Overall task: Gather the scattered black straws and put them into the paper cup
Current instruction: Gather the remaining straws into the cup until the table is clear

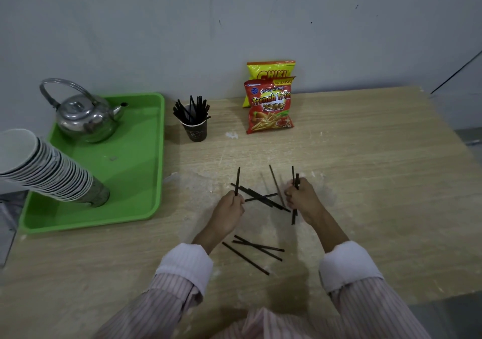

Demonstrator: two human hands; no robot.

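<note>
The fingers (238, 201) of the left hand (229, 209) are curling round the lower end of a single straw (237, 179), which is poking upright out of the fist. The fingers (289, 195) of the right hand (303, 199) are closing on a small bundle of straws (294, 182). Its ends are sticking out above and below the fist, and their number cannot be told.

Both hands are working well in front of the paper cup (197, 131), on the person's side of it and to its right. Between them a heap of crossed straws (260, 198) is lying on the table (378, 161), and a blurred thin straw (274, 180) is slanting just beside the right hand. Farther yet from the paper cup, close to the striped sleeves (182, 265), three loose straws (254, 251) are lying flat and overlapping.

The paper cup itself is standing upright, with a fan of standing straws (191, 111) leaning in it. Just left of the paper cup a green tray (148, 171) is carrying a metal kettle (84, 118) and a tall stack of cups (49, 171). To the right of the paper cup a red snack bag (270, 109) is leaning against a yellow snack bag (271, 68).
</note>
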